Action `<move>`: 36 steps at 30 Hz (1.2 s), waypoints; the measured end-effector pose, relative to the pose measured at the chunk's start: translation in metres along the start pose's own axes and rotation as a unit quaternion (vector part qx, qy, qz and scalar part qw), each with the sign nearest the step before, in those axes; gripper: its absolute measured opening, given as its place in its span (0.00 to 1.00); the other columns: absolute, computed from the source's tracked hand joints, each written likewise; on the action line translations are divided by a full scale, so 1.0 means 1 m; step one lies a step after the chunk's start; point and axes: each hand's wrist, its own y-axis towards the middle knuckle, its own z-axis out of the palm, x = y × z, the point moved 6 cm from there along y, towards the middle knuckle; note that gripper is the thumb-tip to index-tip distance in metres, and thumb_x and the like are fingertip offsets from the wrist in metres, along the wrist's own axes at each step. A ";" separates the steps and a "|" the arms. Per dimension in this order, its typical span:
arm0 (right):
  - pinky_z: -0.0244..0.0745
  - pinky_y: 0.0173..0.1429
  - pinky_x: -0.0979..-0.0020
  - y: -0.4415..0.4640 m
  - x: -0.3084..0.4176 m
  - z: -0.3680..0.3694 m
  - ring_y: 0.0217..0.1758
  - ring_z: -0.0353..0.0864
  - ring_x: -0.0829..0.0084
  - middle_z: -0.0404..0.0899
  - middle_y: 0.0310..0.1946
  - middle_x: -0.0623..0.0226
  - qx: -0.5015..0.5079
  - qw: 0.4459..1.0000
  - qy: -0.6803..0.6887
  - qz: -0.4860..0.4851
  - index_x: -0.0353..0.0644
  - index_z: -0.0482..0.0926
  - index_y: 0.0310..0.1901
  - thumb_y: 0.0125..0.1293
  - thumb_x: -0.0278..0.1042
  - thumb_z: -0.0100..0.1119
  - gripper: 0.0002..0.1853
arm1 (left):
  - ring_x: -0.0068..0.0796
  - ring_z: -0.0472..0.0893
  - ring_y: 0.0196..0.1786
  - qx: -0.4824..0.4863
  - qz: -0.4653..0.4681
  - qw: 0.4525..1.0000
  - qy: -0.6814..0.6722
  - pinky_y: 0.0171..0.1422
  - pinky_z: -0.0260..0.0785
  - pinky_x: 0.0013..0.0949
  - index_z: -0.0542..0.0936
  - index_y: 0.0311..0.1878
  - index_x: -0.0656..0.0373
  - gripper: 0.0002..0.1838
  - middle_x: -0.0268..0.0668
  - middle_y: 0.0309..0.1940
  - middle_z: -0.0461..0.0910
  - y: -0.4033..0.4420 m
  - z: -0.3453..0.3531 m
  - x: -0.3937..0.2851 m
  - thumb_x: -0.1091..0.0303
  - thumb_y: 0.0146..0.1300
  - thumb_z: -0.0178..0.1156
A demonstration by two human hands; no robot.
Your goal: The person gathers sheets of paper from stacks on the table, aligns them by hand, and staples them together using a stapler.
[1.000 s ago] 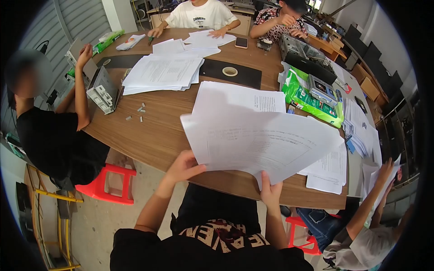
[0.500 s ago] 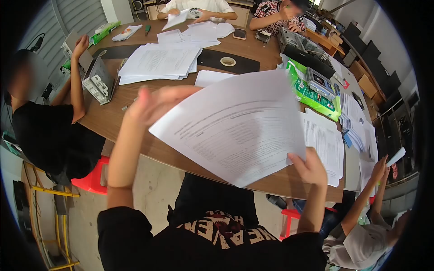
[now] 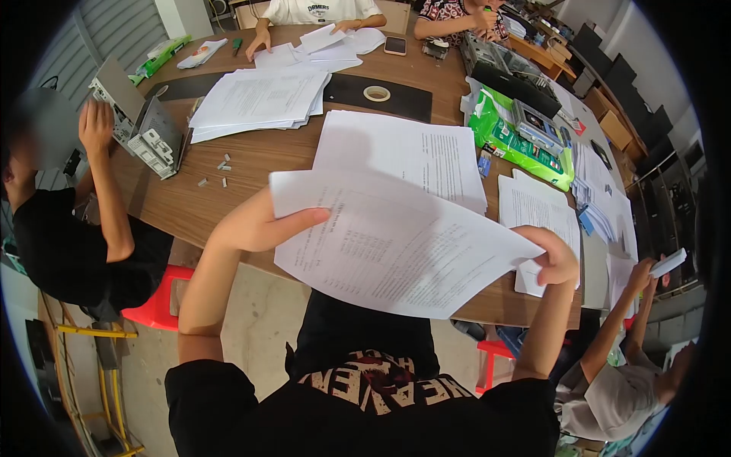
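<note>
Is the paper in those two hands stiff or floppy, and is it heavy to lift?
The paper is probably floppy, because it curves between the left hand and the right hand. It's likely light too, since its edges look thin.

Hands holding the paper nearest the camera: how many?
2: the left hand at the left side of the paper, the right hand at its right side. Part of the left one is hidden behind it.
</note>
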 end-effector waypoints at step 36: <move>0.68 0.41 0.78 0.021 -0.039 0.126 0.40 0.72 0.77 0.74 0.41 0.64 -0.590 0.798 0.083 0.086 0.31 0.73 0.43 0.63 0.23 0.52 0.08 | 0.28 0.72 0.48 -0.370 -0.077 0.926 0.024 0.54 0.62 0.31 0.72 0.47 0.72 0.13 0.42 0.44 0.75 -0.055 0.066 0.092 0.72 0.64 0.50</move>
